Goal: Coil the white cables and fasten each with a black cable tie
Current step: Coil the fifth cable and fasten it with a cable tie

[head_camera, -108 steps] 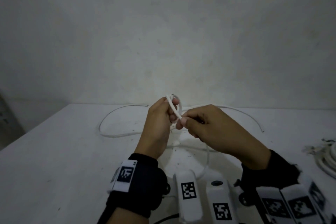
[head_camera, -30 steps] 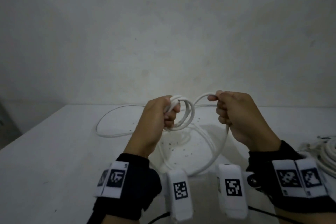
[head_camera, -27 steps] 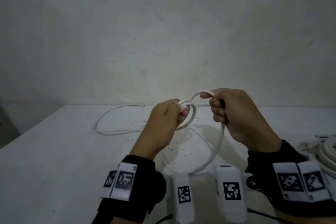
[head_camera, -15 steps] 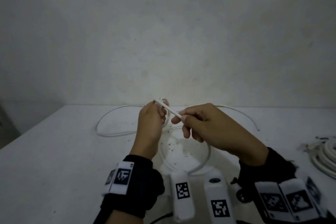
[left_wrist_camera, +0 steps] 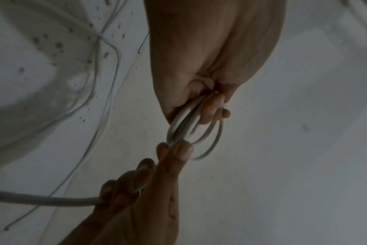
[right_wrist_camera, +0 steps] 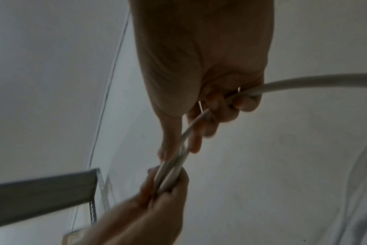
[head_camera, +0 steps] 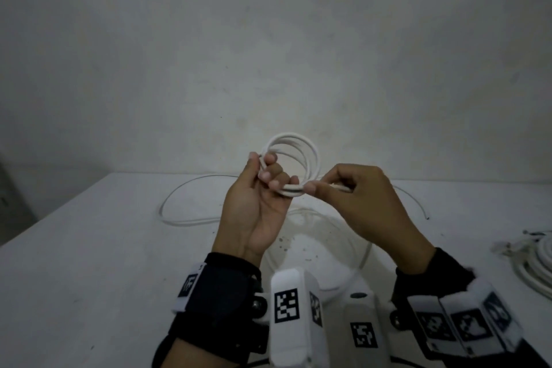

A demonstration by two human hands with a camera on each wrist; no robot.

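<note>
My left hand (head_camera: 268, 178) is raised above the table with its palm toward me, and its curled fingers grip a small coil of white cable (head_camera: 294, 155) of several loops. My right hand (head_camera: 313, 187) pinches the cable at the coil's lower edge, right beside the left fingers. In the left wrist view the coil (left_wrist_camera: 191, 131) sits between both hands, and the cable (left_wrist_camera: 42, 200) trails off from the right hand. In the right wrist view the cable (right_wrist_camera: 304, 82) passes through the right fist. No black cable tie shows.
The cable's loose length (head_camera: 179, 212) lies looped on the white table (head_camera: 89, 263), and its end (head_camera: 425, 216) lies at the right. Another bundle of white cable (head_camera: 537, 263) lies at the table's right edge. A grey wall stands behind; a grey shelf (right_wrist_camera: 42, 190) shows in the right wrist view.
The right hand drew out a loop and brought it to the left hand. The left hand has since turned palm up, and the coil now stands above the fingers.
</note>
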